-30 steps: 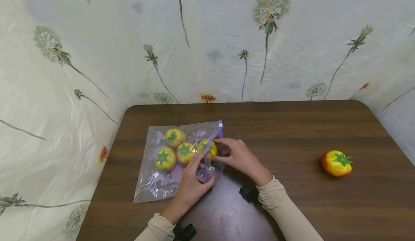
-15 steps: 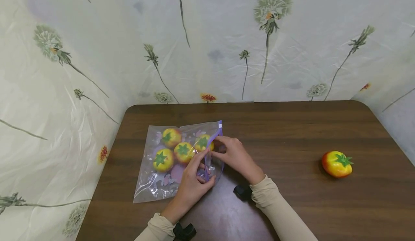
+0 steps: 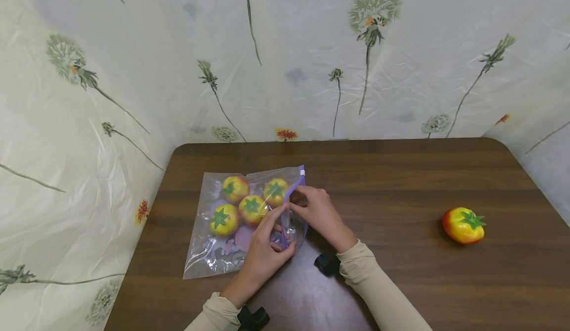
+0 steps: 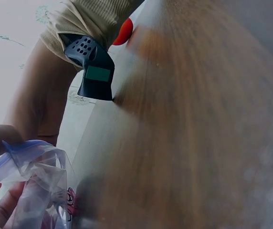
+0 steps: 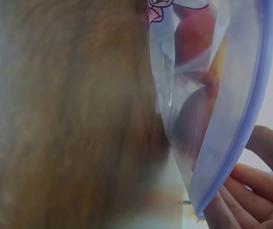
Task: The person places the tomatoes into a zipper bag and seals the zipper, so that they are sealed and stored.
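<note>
A clear slider zip bag [image 3: 200,254] with a purple seal strip lies on the left half of the table. Inside it are several yellow-red, tomato-like fruits [image 3: 252,209] with green star-shaped tops; two show dimly through the plastic in the right wrist view. With bent fingers, my left hand [image 3: 263,253] holds the bag by its mouth. My right hand [image 3: 324,218] is at the far part of the mouth, thumb and forefinger apart beside the purple strip. Its other fingertips are hidden behind the strip. The nearest fruit [image 3: 275,191] sits just past these fingers.
Another fruit [image 3: 464,225] of the same kind lies by itself at the right of the brown wooden table [image 3: 383,172]. A dandelion-patterned sheet [image 3: 294,73] hangs around the back and sides. Each wrist wears a black camera, such as the right camera [image 3: 326,264].
The fruit at the bag's mouth has left my right fingers and moved deeper in and away from me. My right hand has shifted left. The left hand has kept its hold.
</note>
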`<act>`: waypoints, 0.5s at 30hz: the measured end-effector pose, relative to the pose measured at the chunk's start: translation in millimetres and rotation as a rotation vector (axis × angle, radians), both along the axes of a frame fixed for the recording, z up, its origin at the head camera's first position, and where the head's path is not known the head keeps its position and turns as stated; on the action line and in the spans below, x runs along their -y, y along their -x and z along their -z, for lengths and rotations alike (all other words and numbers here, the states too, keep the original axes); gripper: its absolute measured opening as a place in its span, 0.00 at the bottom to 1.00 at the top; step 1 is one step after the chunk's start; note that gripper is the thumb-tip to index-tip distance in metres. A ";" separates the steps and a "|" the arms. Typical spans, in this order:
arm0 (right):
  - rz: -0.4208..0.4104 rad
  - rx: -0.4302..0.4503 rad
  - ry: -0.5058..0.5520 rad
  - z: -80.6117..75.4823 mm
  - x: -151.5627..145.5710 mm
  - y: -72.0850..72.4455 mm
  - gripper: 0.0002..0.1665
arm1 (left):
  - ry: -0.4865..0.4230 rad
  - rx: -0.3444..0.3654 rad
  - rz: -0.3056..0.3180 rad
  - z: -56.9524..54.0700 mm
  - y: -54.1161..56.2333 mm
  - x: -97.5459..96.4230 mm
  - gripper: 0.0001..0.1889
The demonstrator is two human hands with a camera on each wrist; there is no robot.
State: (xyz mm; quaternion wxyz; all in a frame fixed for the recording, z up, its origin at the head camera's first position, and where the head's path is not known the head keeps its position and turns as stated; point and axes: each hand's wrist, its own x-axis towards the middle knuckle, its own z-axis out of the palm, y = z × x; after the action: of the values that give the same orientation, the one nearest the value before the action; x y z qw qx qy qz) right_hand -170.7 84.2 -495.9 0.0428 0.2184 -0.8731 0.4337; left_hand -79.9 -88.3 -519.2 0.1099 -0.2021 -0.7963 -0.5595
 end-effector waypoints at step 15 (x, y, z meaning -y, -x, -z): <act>0.079 0.077 0.016 -1.5 3.9 -0.9 0.08 | 0.011 0.014 -0.004 -0.9 -0.3 0.4 0.47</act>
State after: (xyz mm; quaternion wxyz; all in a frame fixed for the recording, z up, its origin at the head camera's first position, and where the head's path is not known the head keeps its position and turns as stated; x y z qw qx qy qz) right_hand -169.9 80.3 -494.4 0.0279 0.1664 -0.8787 0.4466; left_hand -79.6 -88.7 -518.3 0.1040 -0.1971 -0.8005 -0.5563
